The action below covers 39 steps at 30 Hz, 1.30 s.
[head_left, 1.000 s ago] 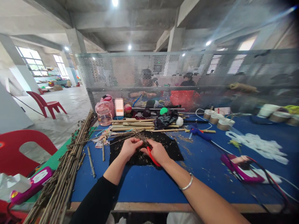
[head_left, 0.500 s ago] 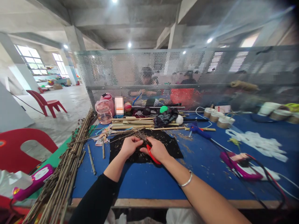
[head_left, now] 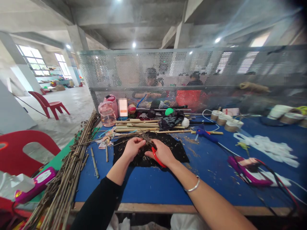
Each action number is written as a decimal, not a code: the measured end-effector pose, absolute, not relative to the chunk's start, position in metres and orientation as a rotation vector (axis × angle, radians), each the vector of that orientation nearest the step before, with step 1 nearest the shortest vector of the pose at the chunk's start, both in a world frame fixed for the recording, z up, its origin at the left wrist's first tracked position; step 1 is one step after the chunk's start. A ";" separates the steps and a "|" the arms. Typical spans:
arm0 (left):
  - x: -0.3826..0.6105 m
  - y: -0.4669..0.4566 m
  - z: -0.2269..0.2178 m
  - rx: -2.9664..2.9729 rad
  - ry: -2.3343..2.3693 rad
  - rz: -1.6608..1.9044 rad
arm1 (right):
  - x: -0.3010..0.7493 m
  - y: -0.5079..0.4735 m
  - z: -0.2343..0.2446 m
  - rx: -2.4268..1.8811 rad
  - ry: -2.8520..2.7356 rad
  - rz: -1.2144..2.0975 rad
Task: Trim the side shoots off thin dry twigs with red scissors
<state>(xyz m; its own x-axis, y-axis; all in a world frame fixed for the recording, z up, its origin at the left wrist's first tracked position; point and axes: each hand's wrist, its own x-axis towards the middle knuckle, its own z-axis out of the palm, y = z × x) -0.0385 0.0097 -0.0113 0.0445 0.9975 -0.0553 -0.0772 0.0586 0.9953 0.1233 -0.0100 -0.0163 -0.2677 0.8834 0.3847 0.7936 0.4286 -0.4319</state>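
Note:
My right hand [head_left: 164,152] is closed round red-handled scissors [head_left: 158,158], whose dark blades point up and to the left. Close beside them, my left hand [head_left: 131,149] is closed, thumb against fingertips, on a thin brown twig [head_left: 130,135]; much of what it grips is hidden. Both hands are above a black cloth [head_left: 176,150] strewn with small cut bits. Short lengths of stick [head_left: 94,163] lie to the left of the cloth, near a crumpled patterned rag [head_left: 105,140].
A long bundle of dry stems [head_left: 69,172] runs along the table's left side. Behind the cloth are bamboo sticks [head_left: 136,125] and a pink bottle [head_left: 107,113]. At right lie a blue glue gun [head_left: 205,134], its cord and a purple power strip [head_left: 249,172]. A perforated metal screen [head_left: 107,70] stands behind.
The hands stay together over the black cloth, with the scissors still by the left fingertips. The whole view has shifted slightly; little else differs.

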 end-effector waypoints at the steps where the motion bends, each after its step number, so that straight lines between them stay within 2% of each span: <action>1: -0.038 0.009 -0.011 1.134 1.123 1.163 | 0.123 -0.009 -0.018 -1.368 -2.117 0.206; 8: -0.038 0.006 -0.009 1.125 0.992 1.017 | 0.123 -0.010 -0.017 -1.234 -2.105 0.296; 13: -0.038 0.006 -0.009 1.116 1.054 1.042 | 0.126 -0.013 -0.009 -1.284 -2.116 0.363; 24: -0.041 0.007 -0.012 1.291 1.204 0.997 | 0.125 -0.015 -0.009 -1.387 -2.181 0.215; 33: -0.041 0.006 -0.007 1.354 1.242 0.974 | 0.129 -0.015 -0.007 -1.582 -2.182 0.231; 39: -0.039 0.007 -0.004 1.270 1.173 0.996 | 0.129 -0.013 -0.008 -1.519 -2.133 0.191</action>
<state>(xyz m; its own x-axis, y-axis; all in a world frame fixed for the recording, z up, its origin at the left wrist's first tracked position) -0.0390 0.0066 -0.0043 0.1606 0.9832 -0.0871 0.0734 0.0761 0.9944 0.1286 -0.0126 -0.0078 -0.2442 0.9146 0.3222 0.8430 0.3644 -0.3956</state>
